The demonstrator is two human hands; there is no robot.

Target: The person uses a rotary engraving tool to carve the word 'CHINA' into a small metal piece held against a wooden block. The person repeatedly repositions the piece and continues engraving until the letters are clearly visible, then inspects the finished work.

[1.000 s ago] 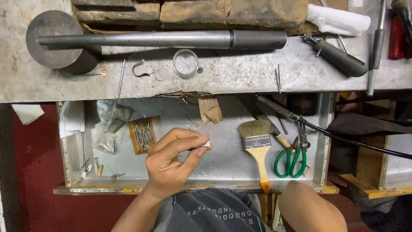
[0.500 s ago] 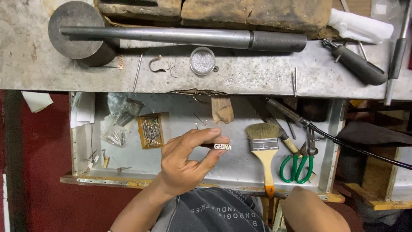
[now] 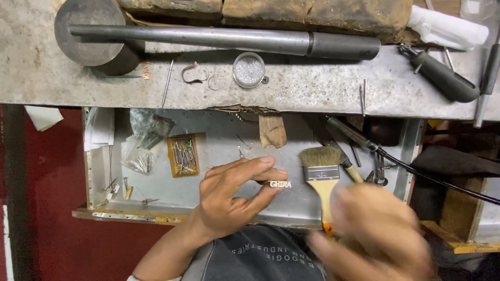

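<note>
My left hand [image 3: 229, 198] is over the open metal drawer [image 3: 94, 177] and pinches a small silver nameplate pendant [image 3: 280, 184] between thumb and fingertips. My right hand [image 3: 377, 234] is blurred at the lower right, in front of the paintbrush [image 3: 322, 174] lying in the drawer. Whether it holds anything cannot be made out, nor how its fingers are set. The brush's wooden handle runs down behind that hand.
A long steel mandrel [image 3: 224, 39] on a round block [image 3: 91, 34] lies across the workbench, near a small tin of silver powder [image 3: 249, 69] and wire bits. The drawer holds a box of pins [image 3: 182, 154], plastic bags, a wooden wedge [image 3: 272, 130] and a black cable [image 3: 416, 169].
My right hand has risen into view at the lower right, moving fast and now covering the green-handled scissors. My left hand turned the pendant so its face shows.
</note>
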